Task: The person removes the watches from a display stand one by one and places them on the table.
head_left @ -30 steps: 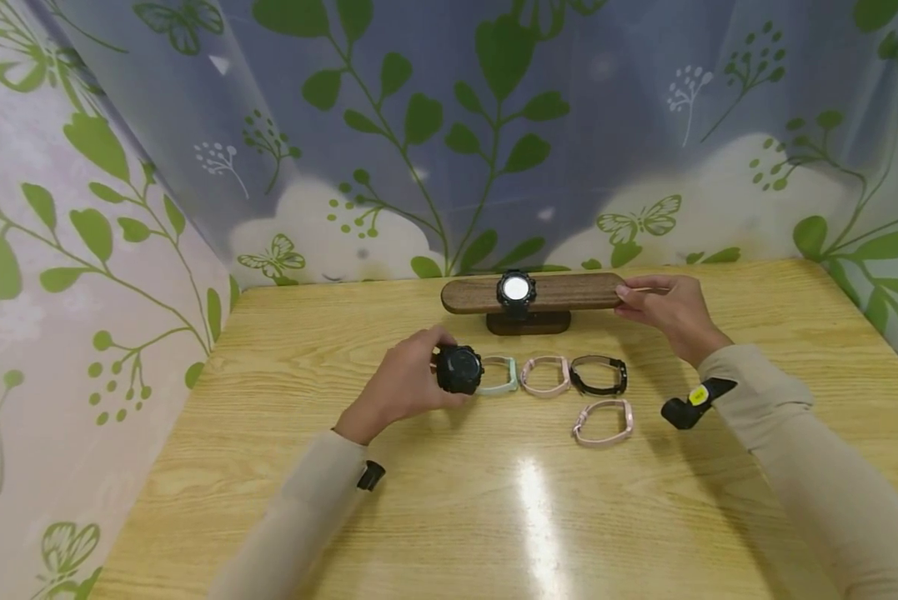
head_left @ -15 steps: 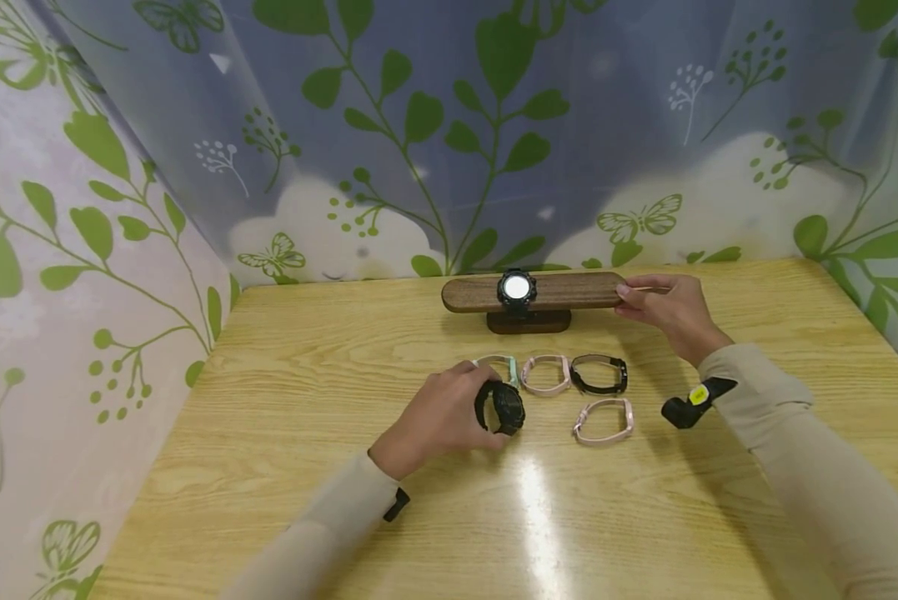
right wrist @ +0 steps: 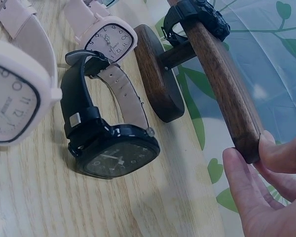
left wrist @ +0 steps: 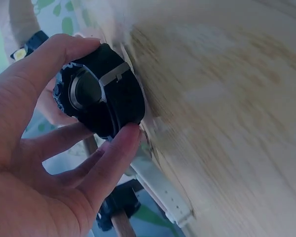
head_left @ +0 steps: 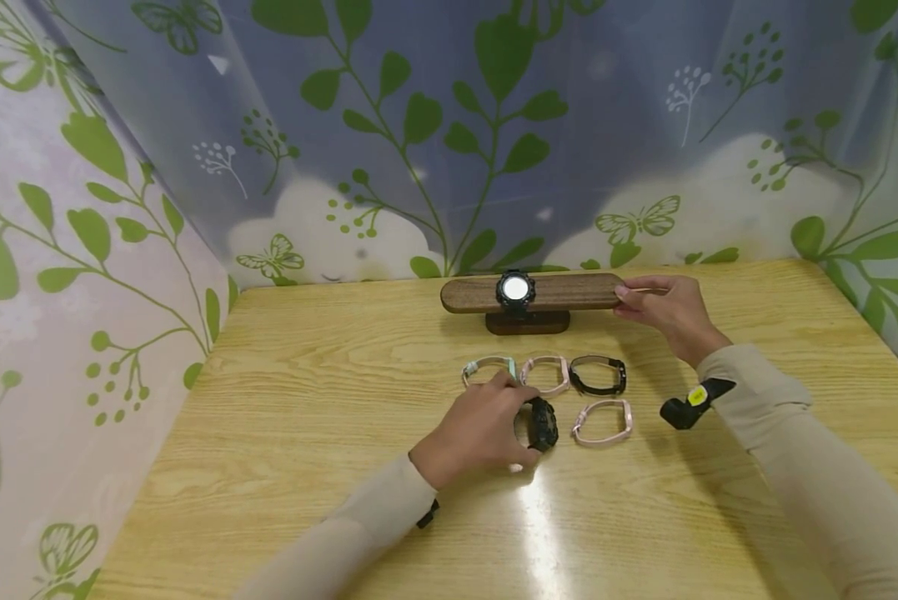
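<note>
My left hand (head_left: 482, 429) holds a black wristwatch (head_left: 544, 425) with its strap buckled into a loop, low over the table in front of the row of watches. In the left wrist view, thumb and fingers grip its black strap (left wrist: 126, 96) beside the metal buckle. With my right hand (head_left: 672, 315) I pinch the right end of a dark wooden watch stand (head_left: 576, 292). Another black wristwatch (head_left: 516, 292), its face bright with glare, is looped around the stand's bar. The right wrist view shows thumb and fingertips at the bar's end (right wrist: 246, 148).
Behind my left hand lie a mint-green watch (head_left: 473, 367), a pink watch (head_left: 565, 375) and a black watch (head_left: 619, 377) in a row. A second pink watch (head_left: 627, 419) lies nearer. A patterned curtain (head_left: 388, 208) hangs behind the wooden table (head_left: 328, 333).
My left hand has carried the black watch rightward and toward me, from beside the mint-green watch to left of the nearer pink one, turning its face to the right. My right hand stays put.
</note>
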